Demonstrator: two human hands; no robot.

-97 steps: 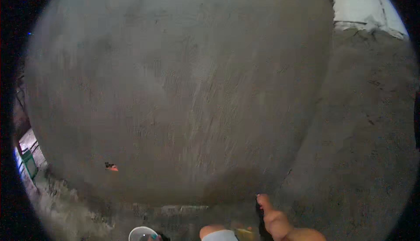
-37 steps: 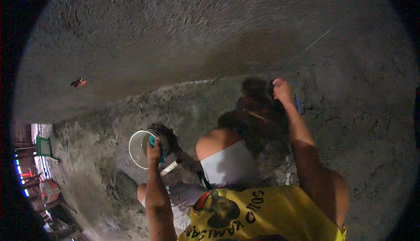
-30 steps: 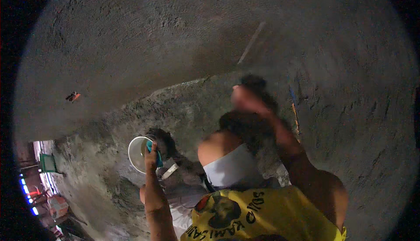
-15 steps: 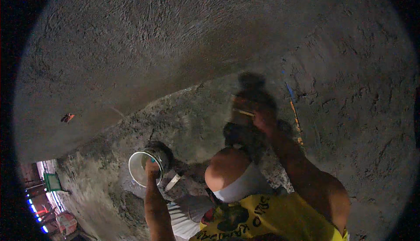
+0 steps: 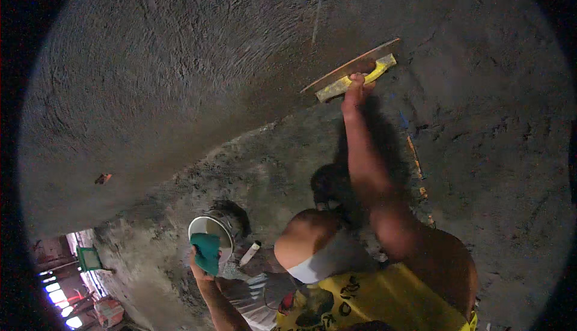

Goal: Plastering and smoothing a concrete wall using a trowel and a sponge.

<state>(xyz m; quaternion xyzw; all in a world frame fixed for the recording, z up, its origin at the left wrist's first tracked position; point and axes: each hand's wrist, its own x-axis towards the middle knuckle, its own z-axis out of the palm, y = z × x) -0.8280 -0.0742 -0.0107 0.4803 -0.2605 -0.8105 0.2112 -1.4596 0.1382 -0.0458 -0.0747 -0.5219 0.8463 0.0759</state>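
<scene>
My right hand (image 5: pixel 356 94) grips the yellow handle of a plastering float (image 5: pixel 383 68). The float's long flat face rests against or very close to the damp grey plaster wall (image 5: pixel 252 60); I cannot tell whether it touches. In my left hand (image 5: pixel 201 271) is a green sponge (image 5: pixel 208 252), held over the mouth of a pale bucket (image 5: pixel 199 221). The sponge hides part of the bucket's inside.
My bent knee (image 5: pixel 309 235) is between my arms. A white-and-dark stick-like piece (image 5: pixel 250 253) lies beside the bucket. An orange-and-blue strip (image 5: pixel 415 157) runs along the rough surface at right. A green frame (image 5: pixel 90 259) stands at far left.
My right hand has carried the float up and onto the wall area, out of the shadow. My left hand has come up out of the bucket with the green sponge now in full sight.
</scene>
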